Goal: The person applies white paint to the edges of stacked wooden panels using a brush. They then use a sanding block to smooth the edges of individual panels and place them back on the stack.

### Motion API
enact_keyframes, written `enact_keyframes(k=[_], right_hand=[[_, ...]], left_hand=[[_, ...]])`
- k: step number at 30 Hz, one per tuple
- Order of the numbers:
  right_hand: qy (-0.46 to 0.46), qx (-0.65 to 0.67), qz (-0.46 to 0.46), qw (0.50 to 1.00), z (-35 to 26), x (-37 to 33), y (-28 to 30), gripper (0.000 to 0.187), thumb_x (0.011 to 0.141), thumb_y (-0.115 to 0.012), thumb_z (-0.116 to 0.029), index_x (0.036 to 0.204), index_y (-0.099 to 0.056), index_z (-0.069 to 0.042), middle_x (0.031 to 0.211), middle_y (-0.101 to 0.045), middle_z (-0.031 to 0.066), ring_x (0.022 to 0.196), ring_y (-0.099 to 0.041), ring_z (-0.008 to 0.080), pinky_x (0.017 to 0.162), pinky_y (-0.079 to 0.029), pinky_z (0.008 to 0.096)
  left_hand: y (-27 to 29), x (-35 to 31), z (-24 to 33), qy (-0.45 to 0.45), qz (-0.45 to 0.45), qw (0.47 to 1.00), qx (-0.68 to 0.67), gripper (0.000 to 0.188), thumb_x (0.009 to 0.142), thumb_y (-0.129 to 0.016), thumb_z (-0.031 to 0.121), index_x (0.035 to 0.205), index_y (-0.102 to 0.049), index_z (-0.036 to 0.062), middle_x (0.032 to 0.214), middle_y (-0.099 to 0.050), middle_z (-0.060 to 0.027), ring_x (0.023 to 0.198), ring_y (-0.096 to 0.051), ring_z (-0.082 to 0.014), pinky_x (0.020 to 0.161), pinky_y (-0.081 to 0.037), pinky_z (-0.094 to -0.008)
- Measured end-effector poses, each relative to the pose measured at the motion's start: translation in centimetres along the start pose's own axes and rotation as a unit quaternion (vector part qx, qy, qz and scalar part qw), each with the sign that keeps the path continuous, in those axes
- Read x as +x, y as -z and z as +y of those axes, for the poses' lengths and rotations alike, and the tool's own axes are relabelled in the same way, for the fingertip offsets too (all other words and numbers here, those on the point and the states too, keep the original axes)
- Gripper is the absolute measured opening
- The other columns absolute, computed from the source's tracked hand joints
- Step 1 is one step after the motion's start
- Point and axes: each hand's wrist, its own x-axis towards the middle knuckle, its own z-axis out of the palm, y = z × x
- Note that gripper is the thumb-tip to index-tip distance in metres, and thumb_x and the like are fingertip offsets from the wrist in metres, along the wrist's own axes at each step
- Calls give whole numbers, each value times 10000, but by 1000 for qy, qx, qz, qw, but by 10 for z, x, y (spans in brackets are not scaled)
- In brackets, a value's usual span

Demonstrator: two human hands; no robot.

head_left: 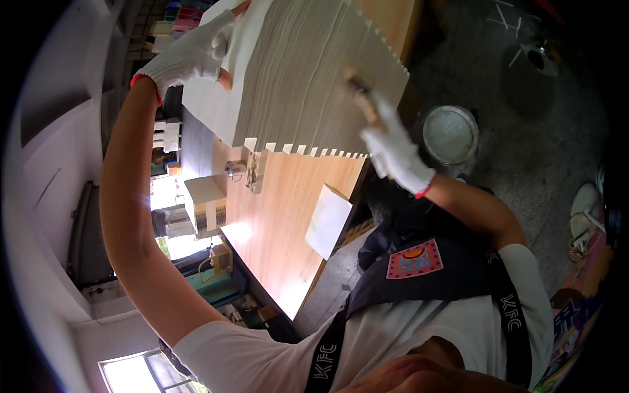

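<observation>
Your right fingers (pixel 378 139) close round a blurred brush (pixel 364 98) at the wavy, layered grey side of a thick stack (pixel 314 72), white-tabbed, reaching the bench's (pixel 272 216) right edge; your left fingers (pixel 225 80) spread open on its white face.

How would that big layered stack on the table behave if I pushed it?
The big layered stack is probably heavy, being thick with many layers. Layers might shift, since their lines look wavy. The pale tabs along its lower edge look thin, so may bend.
</observation>
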Motion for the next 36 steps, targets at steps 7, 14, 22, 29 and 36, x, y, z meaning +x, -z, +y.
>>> enact_keyframes(k=[7, 14, 22, 29, 36], right_hand=[[-112, 30, -313, 943, 7, -61, -12, 749, 924, -481, -67, 1574, -107, -84, 1183, -612, 159, 425, -471, 82, 377, -424, 241], [-20, 50, -47, 997, 5, -22, -22, 743, 937, -479, -79, 1566, -84, -100, 706, -563, 78, 351, -435, 107, 308, -365, 247], [-152, 38, -358, 920, 6, -58, 1, 754, 900, -477, -48, 1567, -125, -60, 1107, -656, 187, 386, -471, 89, 344, -440, 229], [-133, 216, -276, 927, 42, -58, -27, 745, 950, -455, -92, 1590, -81, -168, 528, -436, -35, 344, -381, 76, 301, -343, 238], [-24, 113, -253, 961, -30, -56, -17, 715, 943, -529, -97, 1565, -177, -102, 607, -510, 36, 359, -407, 71, 325, -340, 241]], left_hand=[[-3, -2, -28, -20, -9, 1000, -17, 1418, 396, -898, -54, 1589, -196, 255, 1388, -558, -141, 1324, -465, -341, 1135, -346, -572], [4, 5, 2, 4, -15, 1000, -8, 1408, 391, -910, -24, 1584, -216, 259, 1463, -498, -132, 1381, -393, -369, 1193, -243, -556], [6, -10, -2, 77, -42, 996, 5, 1316, 382, -921, 1, 1537, -321, 191, 1422, -532, -121, 1361, -408, -318, 1170, -284, -497], [10, 2, 3, 56, -38, 997, 35, 1309, 417, -900, -6, 1557, -288, 190, 1326, -575, -115, 1264, -465, -314, 1132, -331, -495], [3, -1, -14, 27, -45, 998, -17, 1322, 501, -916, 19, 1589, -214, 281, 981, -615, -87, 951, -554, -258, 968, -463, -442]])
